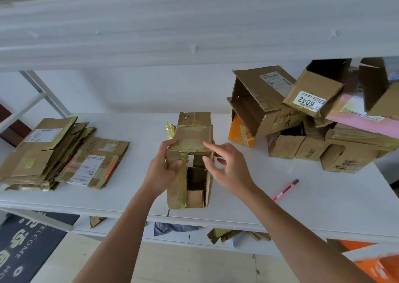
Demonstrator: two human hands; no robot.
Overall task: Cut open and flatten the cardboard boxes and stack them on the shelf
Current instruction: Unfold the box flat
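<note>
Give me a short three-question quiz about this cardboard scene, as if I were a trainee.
1. True or false: the pink cutter is in the right hand.
2. Which side of the shelf holds the flattened stack? A) left B) right
3. Fill in: the left hand grips the ____ box.

Key: 1. False; it lies on the shelf, right of the hands. 2. A; the unflattened pile is on the right. 3. Middle.

We work at a white shelf. The gripped box stands on it. Left of the grip lies a stack of flattened cardboard; right of it, a pink cutter; beyond, a pile of unflattened boxes.
</note>
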